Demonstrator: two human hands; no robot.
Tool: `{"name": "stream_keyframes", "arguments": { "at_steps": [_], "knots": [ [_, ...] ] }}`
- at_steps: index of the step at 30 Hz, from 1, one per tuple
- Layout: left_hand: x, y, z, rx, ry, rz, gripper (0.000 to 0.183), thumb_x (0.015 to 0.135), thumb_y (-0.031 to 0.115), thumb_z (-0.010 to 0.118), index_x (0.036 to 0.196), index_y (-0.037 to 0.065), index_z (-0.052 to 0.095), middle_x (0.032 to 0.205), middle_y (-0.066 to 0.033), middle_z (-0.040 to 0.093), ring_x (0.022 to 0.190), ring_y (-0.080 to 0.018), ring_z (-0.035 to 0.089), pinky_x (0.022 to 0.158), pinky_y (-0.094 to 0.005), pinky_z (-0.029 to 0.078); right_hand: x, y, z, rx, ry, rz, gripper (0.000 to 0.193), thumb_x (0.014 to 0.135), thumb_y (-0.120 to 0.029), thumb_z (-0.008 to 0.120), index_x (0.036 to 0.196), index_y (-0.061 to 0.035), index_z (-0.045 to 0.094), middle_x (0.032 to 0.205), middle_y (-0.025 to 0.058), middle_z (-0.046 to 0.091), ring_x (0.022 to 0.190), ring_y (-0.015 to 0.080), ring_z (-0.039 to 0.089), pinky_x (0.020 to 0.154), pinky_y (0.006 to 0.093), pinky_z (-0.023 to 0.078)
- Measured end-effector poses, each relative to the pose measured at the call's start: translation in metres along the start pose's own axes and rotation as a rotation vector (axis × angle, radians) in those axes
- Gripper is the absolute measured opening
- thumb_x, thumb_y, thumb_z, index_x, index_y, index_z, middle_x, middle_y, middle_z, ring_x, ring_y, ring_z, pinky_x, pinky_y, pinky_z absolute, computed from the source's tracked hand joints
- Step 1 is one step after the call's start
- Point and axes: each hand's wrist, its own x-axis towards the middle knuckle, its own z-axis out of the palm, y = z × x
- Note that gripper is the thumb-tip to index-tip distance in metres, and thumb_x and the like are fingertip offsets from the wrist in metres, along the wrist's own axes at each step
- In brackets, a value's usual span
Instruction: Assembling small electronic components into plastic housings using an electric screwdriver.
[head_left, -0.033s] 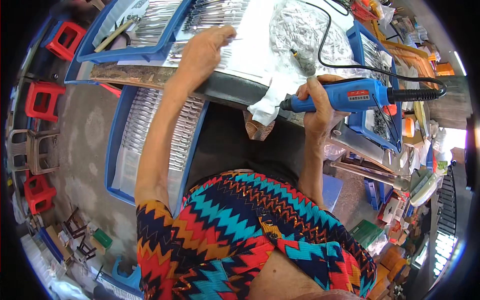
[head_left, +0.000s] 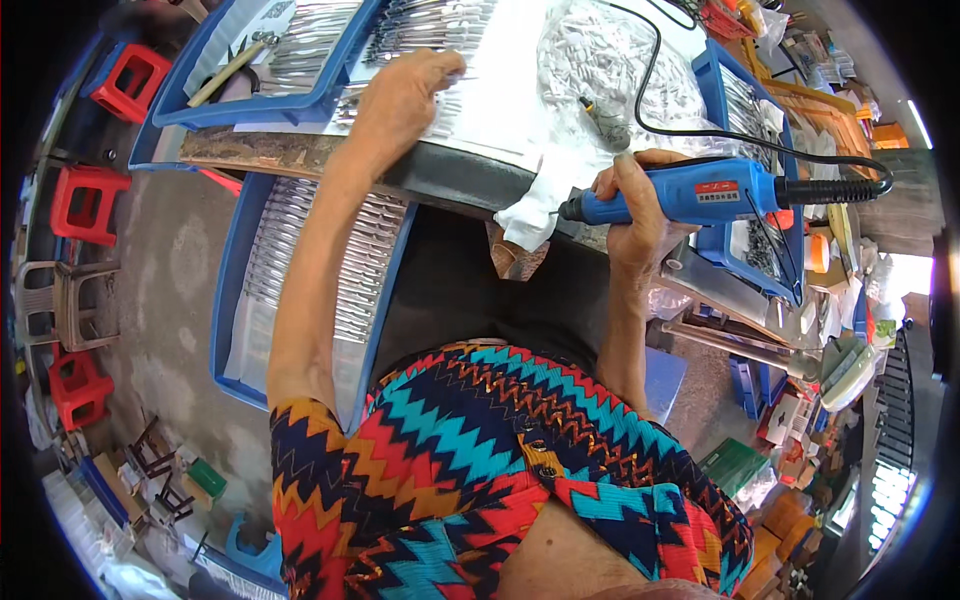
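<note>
My right hand (head_left: pixel 637 205) is wrapped round a blue handheld electric rotary tool (head_left: pixel 708 190) at the table's front edge. Its black nose points left, at a white cloth or tissue (head_left: pixel 528 217) draped over the edge. Farther left, my left hand (head_left: pixel 395 100) reaches over the table with thumb and fingers pinched together. Anything between those fingertips is too small to make out. Under and beyond this hand lie rows of slim silvery metal instruments (head_left: pixel 425 30) on white paper.
A blue tray (head_left: pixel 335 97) of metal instruments stands at the far left. Another blue tray (head_left: pixel 225 340) of them sits lower, beside my left forearm. Clear plastic bags of small parts (head_left: pixel 610 65) lie at the back. The tool's black cord (head_left: pixel 720 133) loops across the right side.
My left hand has shifted slightly left, toward me. My right hand and the rotary tool stay in place.
</note>
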Motion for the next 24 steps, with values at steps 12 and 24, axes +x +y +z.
{"name": "stream_keyframes", "arguments": {
  "at_steps": [12,24],
  "knots": [
    [0.002,-0.056,0.018,0.162,0.001,0.206,0.025,0.078,0.001,0.048,0.095,0.01,0.064,0.093,-0.0091,0.062,0.092,-0.0296,0.054,0.078,-0.0401,0.039,0.0,0.001,-0.002,0.035,0.055,0.018,0.015,0.073,0.002,0.062,0.084,0.0021,0.052,0.057,0.0077,0.054,0.05,0.0141,0.055,0.051,0.0261,0.044],
    [0.044,-0.061,0.03,0.21,0.011,0.255,0.019,0.078,0.002,0.056,0.095,0.006,0.062,0.088,-0.0118,0.059,0.09,-0.0306,0.053,0.08,-0.037,0.043,0.002,0.001,-0.002,0.046,0.045,0.004,0.018,0.071,0.006,0.062,0.085,0.0037,0.05,0.058,0.0078,0.054,0.05,0.0144,0.055,0.051,0.0267,0.046]
  ]
}}
